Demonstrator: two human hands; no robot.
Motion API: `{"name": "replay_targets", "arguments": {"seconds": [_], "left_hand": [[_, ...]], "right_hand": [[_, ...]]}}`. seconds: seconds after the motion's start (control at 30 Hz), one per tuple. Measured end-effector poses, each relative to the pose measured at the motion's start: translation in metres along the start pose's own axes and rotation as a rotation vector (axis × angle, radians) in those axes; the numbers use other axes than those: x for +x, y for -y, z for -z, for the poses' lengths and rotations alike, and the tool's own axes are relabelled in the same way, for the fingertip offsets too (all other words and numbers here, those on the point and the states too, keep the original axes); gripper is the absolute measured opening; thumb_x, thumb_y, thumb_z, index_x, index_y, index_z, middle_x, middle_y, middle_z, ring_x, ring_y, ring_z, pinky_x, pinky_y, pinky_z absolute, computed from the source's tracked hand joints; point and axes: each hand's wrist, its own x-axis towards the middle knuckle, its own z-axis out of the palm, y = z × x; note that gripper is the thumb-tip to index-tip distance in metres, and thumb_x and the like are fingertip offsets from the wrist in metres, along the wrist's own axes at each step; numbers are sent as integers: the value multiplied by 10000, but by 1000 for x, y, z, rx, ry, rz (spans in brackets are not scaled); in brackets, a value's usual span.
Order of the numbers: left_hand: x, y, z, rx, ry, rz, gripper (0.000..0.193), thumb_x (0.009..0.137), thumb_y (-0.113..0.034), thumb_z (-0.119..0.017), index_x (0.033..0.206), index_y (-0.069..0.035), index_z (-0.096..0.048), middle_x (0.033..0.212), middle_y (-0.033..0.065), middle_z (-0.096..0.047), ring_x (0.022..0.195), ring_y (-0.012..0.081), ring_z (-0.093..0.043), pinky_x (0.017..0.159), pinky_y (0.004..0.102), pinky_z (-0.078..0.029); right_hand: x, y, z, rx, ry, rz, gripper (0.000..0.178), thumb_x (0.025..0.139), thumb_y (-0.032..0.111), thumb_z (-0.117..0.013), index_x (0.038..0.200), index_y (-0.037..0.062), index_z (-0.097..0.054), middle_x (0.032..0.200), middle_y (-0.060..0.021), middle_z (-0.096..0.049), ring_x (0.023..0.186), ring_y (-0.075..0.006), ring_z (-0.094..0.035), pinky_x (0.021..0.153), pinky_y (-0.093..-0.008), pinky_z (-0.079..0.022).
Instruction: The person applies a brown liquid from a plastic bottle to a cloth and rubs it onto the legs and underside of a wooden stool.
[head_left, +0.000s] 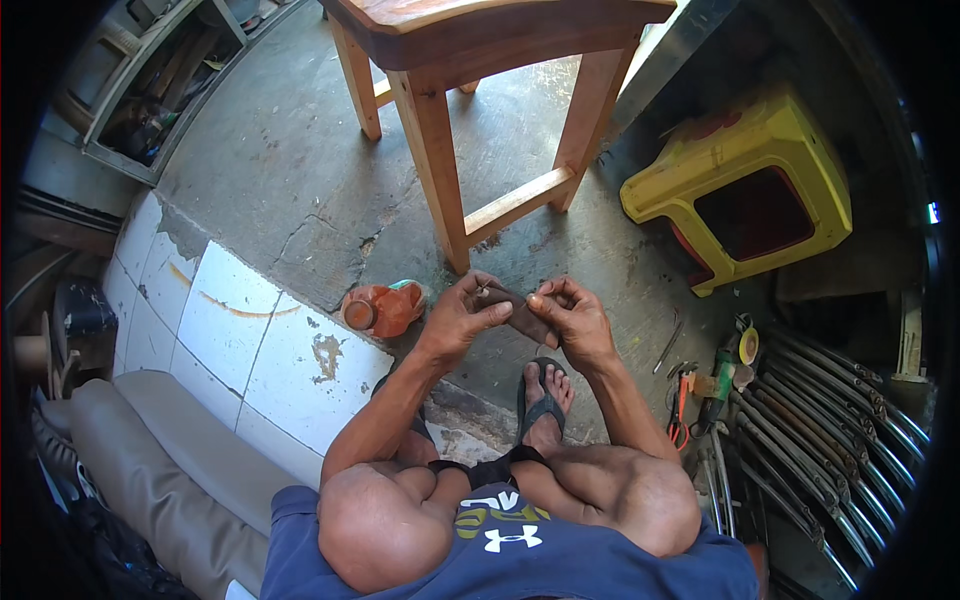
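Both hands, left hand (458, 318), right hand (572, 318), gripping sandpaper (518, 312) (brown), wooden stool (480, 60) near

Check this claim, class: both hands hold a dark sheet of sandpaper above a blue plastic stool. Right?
Not quite. The head view shows the left hand and right hand holding the sandpaper, but the plastic stool is yellow, off to the right.
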Motion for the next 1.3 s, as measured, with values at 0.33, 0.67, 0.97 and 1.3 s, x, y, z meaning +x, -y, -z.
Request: {"name": "replay_targets", "arguments": {"seconds": [0.33,0.67,0.97,1.3], "left_hand": [[-16,-3,-40,922,-234,-567,628,817,-214,-819,1357,-38,-550,1266,159,-595,1168,312,-604,969,379,-501],[-17,-39,-22,1119,-108,-668,406,726,-128,-831,1098,-55,-685,1067,116,-657,1005,311,-633,975,437,-444],[-19,-40,-27,1166,-245,-764,263,760,-106,-790,1007,-61,-713,901,85,-697,885,288,-654,896,424,-461],[-24,-4,-77,872,-286,-534,610,882,-102,-655,1450,31,-477,1329,300,-593,1241,391,-603,1117,416,-397]], "right_hand": [[-11,5,-14,-283,-222,191,169,897,145,-771,898,16,-661,764,-12,-664,678,-59,-577,565,-231,-461],[-10,36,-3,-700,157,840,208,836,79,-801,987,-13,-691,892,-88,-718,782,-133,-678,685,-285,-542],[-15,33,-2,-819,38,879,344,763,15,-816,1090,5,-710,934,-104,-711,789,-183,-681,689,-295,-540],[-3,9,-18,-690,-389,735,271,856,20,-723,1124,-19,-701,922,-140,-700,833,-232,-700,732,-331,-552]]}}
